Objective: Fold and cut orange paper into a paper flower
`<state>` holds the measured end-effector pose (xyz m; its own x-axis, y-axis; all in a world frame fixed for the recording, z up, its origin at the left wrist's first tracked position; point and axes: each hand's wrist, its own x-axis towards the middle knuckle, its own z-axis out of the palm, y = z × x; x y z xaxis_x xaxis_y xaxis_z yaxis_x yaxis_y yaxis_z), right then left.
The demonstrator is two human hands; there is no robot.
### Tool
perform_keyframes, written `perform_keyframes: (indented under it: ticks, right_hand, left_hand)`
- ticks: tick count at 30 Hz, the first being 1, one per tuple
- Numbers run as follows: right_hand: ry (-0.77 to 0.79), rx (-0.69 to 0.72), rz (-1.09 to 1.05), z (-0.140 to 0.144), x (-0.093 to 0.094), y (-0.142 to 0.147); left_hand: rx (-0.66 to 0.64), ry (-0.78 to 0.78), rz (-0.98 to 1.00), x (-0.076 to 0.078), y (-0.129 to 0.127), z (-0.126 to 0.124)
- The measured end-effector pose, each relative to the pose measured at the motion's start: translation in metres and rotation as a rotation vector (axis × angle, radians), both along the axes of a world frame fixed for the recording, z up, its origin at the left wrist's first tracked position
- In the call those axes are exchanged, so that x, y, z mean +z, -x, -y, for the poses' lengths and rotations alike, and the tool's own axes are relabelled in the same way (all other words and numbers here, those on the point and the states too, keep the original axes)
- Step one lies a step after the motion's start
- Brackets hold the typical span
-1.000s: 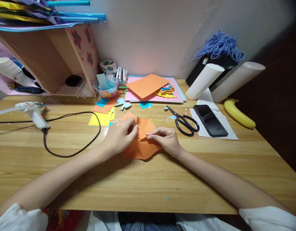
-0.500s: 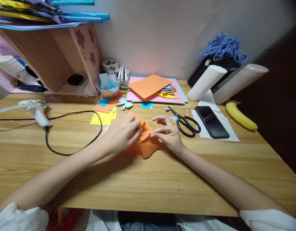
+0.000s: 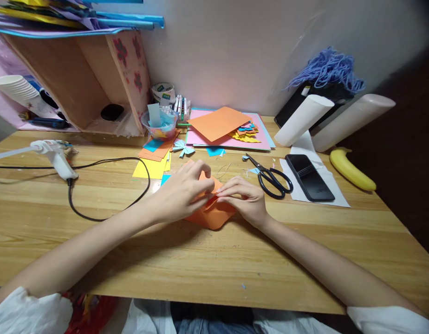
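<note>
Between my hands lies a creased piece of orange paper, partly folded, on the wooden table. My left hand grips it from the left with bent fingers, covering much of its upper part. From the right, my right hand pinches a fold of the same paper between thumb and fingertips. The fingertips of both hands almost meet over the crease. A thin loop of wire or thread lies just beyond the paper. Black-handled scissors rest to the right of my right hand.
A white glue gun and its black cord lie at left. Yellow paper sheets, a tub of scraps and an orange sheet are toward the back. A phone, banana and white paper roll occupy the right.
My right hand has moved slightly left and its fingers have closed onto the orange paper's fold. My left hand has shifted a little right. The view has moved slightly.
</note>
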<state>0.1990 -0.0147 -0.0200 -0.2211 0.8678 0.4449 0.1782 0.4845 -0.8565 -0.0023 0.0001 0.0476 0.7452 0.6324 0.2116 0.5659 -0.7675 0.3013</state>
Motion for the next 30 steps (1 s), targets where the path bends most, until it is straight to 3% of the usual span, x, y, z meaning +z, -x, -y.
perform_keyframes:
  ticks: [3, 6, 13, 17, 21, 30]
  right_hand:
    - [0.010, -0.087, -0.066, -0.001, -0.001, -0.001]
    - [0.030, -0.180, -0.197, -0.004, -0.003, -0.001]
    - [0.162, -0.324, -0.360, -0.013, -0.007, -0.001]
    - [0.238, -0.296, -0.321, -0.015, -0.009, -0.001]
    - [0.312, -0.202, -0.244, -0.013, -0.009, -0.001]
    - [0.311, -0.046, -0.331, -0.012, -0.008, 0.003]
  left_hand:
    - [0.120, 0.093, 0.141, -0.004, -0.001, -0.002]
    - [0.339, 0.264, 0.298, -0.012, 0.001, -0.009]
    - [0.629, 0.865, 0.441, -0.020, 0.006, -0.025]
    - [0.602, 1.024, 0.607, -0.015, 0.006, -0.026]
    - [0.551, 1.009, 0.786, -0.013, 0.008, -0.024]
    - [0.282, 1.000, 0.804, -0.015, 0.007, -0.018]
